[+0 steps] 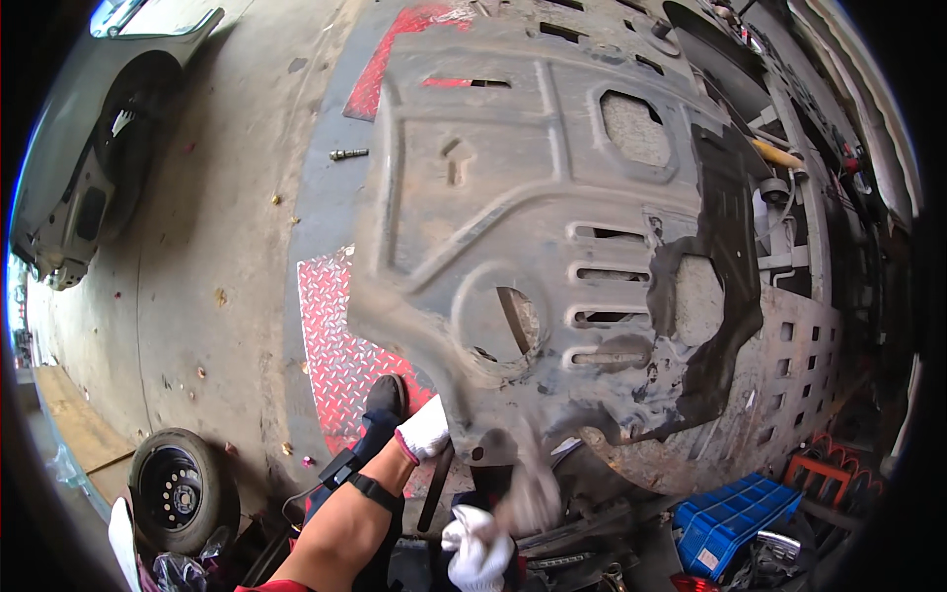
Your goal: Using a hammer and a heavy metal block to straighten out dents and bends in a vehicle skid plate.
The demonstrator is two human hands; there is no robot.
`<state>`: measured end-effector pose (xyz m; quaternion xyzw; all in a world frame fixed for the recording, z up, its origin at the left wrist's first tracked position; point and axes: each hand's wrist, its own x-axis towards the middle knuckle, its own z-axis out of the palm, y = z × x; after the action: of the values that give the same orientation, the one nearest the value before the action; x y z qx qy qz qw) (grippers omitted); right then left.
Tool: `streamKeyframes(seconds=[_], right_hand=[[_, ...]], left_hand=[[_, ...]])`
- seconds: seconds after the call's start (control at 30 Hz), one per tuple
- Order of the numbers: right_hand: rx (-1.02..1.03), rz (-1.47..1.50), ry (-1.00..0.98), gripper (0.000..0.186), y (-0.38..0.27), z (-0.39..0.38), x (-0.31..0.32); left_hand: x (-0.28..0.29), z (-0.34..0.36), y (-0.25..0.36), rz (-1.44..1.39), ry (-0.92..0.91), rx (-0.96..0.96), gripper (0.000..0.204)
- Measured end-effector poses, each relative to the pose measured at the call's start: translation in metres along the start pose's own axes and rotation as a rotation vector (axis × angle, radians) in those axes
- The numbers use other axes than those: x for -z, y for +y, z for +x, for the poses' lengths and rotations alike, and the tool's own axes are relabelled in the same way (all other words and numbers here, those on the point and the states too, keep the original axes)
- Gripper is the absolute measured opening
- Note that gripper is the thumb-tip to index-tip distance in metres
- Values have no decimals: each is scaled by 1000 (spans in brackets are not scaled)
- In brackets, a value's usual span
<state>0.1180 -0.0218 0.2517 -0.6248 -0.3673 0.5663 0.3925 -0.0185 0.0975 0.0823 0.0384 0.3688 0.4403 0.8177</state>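
Observation:
A large, dirty metal engine guard plate [473, 227] with ribs, slots and cut-out holes fills the middle of the view, dark stains along its right side. My left hand [424, 431], in a white glove with a red cuff, is at the plate's lower left edge; its fingers go out of sight there. Low in the view, below the plate's near edge, my right hand [478, 549] is closed in a white glove. Beside it a greyish shape [534, 490] is smeared by motion, and I cannot make out what it is.
Red tread-plate [330, 345] lies on the floor at left, with a socket tool [348, 155] further up. A wheel [180, 490] is at lower left and a car [94, 148] at upper left. A blue crate [735, 526] and a perforated metal bench [779, 365] are at right.

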Motion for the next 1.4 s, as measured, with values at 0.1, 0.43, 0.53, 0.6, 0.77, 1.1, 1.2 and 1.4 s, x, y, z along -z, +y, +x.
streamKeyframes(seconds=[0.1, 0.43, 0.53, 0.6, 0.77, 1.1, 1.2, 1.4], right_hand=[[-152, 65, 40, 25, 15, 2, -15], [140, 6, -13, 21, -11, 10, -2], [207, -150, -57, 21, 26, 21, 6], [-159, -148, -32, 20, 41, 25, -1], [-474, 192, 114, 19, 9, 25, -4], [-590, 202, 16, 24, 40, 45, 48], [-435, 84, 49, 23, -9, 47, 34], [119, 123, -170, 27, 70, 23, 84]], left_hand=[[4, 5, -11, 121, -40, -42, 43], [2, 3, -4, -27, 7, -21, 39], [7, 4, -12, 64, -25, -36, 34], [3, 1, -2, 44, -8, -30, 32], [42, 11, -27, 192, -140, -67, 64], [-4, 5, -3, 285, -36, -184, 43], [36, 11, -22, 53, -119, -62, 46], [28, 4, -29, 458, -93, -142, 59]])
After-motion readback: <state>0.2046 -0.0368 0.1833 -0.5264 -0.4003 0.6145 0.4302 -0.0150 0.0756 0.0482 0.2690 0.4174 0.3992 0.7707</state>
